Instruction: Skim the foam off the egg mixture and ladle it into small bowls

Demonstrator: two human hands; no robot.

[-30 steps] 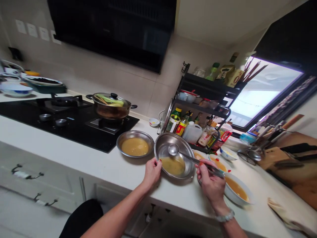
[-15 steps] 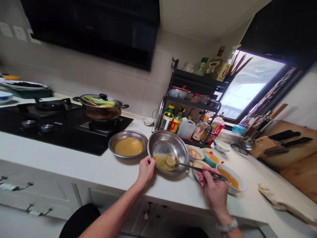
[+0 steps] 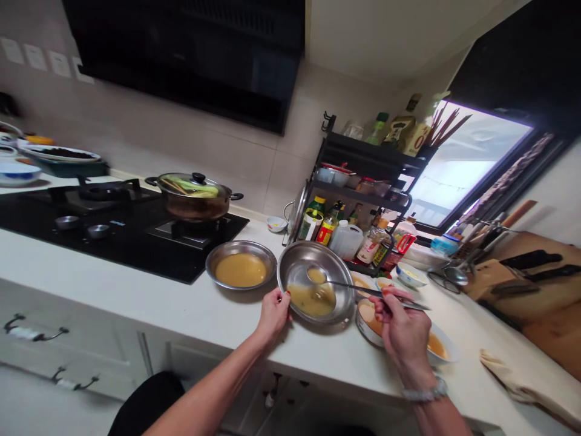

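Note:
My left hand (image 3: 273,313) pinches the near left rim of a steel bowl (image 3: 333,264), which tilts toward me with yellowish broth (image 3: 308,301) pooled at its near side. My right hand (image 3: 405,324) is closed around the handle of a spoon (image 3: 316,276); its bowl holds some liquid and hovers over the broth. Beside the tilted bowl on the left, a second steel bowl (image 3: 211,267) stands flat with cloudy yellow liquid in it. Several bowls of orange-brown liquid, among them a white bowl (image 3: 450,351), sit on the right, partly hidden behind my right hand.
A lidded pot (image 3: 196,209) with green vegetables stands on the black gas stove (image 3: 136,242) at the left. Behind the bowls rises a black rack (image 3: 363,192) of sauce bottles. A knife block (image 3: 488,277) and a tan cloth (image 3: 503,376) are at the right.
The spoon has risen out of the broth, carrying liquid. My right hand moved slightly up and right with it, while my left hand keeps its hold on the bowl. The view shifted a little.

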